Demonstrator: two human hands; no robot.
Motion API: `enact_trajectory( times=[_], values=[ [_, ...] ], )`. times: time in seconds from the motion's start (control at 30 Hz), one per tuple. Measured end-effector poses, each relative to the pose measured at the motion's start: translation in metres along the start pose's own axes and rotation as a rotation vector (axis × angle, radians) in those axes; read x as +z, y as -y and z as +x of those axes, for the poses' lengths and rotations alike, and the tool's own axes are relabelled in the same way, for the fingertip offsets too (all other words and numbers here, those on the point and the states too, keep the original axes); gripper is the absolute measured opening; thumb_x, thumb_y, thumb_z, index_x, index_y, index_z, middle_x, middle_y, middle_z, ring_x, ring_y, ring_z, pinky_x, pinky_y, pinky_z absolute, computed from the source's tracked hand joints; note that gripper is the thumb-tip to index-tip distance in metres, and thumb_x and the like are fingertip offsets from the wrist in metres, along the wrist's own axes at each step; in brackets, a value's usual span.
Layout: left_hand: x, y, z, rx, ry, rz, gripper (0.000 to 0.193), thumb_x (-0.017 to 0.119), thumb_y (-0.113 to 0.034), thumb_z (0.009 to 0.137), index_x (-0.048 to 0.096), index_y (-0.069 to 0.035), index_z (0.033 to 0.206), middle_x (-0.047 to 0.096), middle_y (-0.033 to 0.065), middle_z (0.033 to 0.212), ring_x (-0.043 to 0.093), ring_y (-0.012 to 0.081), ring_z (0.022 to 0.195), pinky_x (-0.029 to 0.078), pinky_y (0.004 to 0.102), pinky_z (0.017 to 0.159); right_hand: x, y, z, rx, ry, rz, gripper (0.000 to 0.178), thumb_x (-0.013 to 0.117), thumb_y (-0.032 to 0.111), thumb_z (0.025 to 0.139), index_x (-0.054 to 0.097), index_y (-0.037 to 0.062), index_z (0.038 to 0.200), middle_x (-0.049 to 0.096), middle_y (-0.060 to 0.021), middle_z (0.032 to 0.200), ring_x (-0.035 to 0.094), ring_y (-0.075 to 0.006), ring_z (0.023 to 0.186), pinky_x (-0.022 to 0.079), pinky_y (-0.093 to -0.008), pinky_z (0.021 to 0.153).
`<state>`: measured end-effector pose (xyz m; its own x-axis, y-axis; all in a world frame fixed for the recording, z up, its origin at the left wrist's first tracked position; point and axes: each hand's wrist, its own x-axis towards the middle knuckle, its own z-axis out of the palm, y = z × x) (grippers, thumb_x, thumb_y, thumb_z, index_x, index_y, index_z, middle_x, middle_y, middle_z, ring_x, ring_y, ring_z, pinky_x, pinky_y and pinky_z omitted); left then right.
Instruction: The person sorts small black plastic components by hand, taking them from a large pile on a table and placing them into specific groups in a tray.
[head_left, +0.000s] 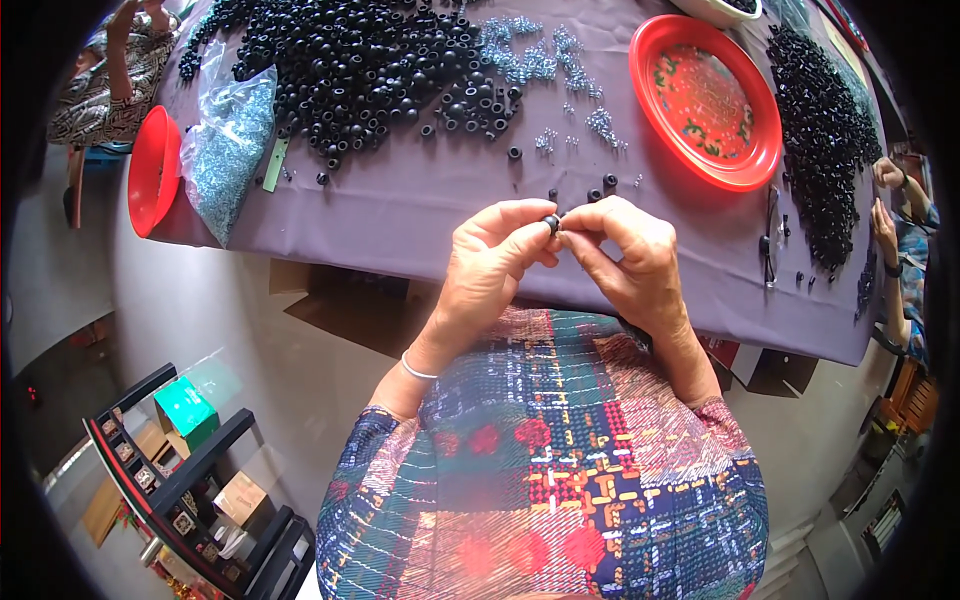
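Observation:
Over the near edge of the purple tablecloth (400, 215), my two hands meet fingertip to fingertip. A small round black bead-like piece with a hole (551, 223) is pinched between the thumb and forefinger of my left hand (482, 262). My right hand (640, 250) is closed in a pinch against the piece's right side. Whatever its fingertips hold is too small to make out. Just beyond my right hand lie a few loose black pieces (610, 181).
Black pieces heap at the back (340, 75), beside small shiny bits (520, 55). A clear bag (232, 150) and red bowl (152, 180) are left. Right are a red basin (643, 75), eyeglasses (769, 240) and smaller black parts (825, 150). Other people's hands (884, 228) show at the edges.

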<state>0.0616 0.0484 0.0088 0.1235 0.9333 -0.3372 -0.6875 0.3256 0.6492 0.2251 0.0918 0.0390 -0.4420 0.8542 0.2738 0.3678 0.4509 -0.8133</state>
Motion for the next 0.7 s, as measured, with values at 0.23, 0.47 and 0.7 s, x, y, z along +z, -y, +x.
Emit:
enact_trajectory(
  times=[0.23,0.47,0.7],
  values=[
    [-0.008,0.003,-0.003,-0.054,0.073,0.043,0.025,0.062,-0.007,0.088,0.06,0.001,0.111,0.066,0.0083,0.095,0.062,0.015,0.078,0.05,0.0276,0.072,-0.007,-0.007,-0.001,0.204,0.14,0.261,0.012,0.068,0.0,0.078,0.061,-0.0017,0.088,0.062,-0.0037,0.076,0.06,-0.0096,0.07,0.048,-0.0235,0.064],
    [-0.018,0.012,-0.007,-0.291,0.144,-0.181,0.026,0.066,-0.007,0.084,0.06,-0.002,0.109,0.066,0.0097,0.092,0.063,0.015,0.077,0.055,0.027,0.068,-0.015,-0.018,0.0,0.393,0.408,0.448,0.02,0.074,0.009,0.076,0.056,0.0023,0.08,0.055,0.0004,0.072,0.05,-0.0063,0.067,0.042,-0.0231,0.059],
    [-0.024,0.017,-0.015,-0.443,0.192,-0.224,0.02,0.062,-0.007,0.087,0.058,-0.001,0.106,0.063,0.0079,0.092,0.062,0.0134,0.077,0.053,0.0262,0.068,-0.013,-0.021,0.001,0.169,0.095,0.212,0.013,0.069,0.002,0.075,0.058,0.0004,0.081,0.055,-0.0028,0.073,0.051,-0.0095,0.063,0.041,-0.024,0.056]
  ],
)
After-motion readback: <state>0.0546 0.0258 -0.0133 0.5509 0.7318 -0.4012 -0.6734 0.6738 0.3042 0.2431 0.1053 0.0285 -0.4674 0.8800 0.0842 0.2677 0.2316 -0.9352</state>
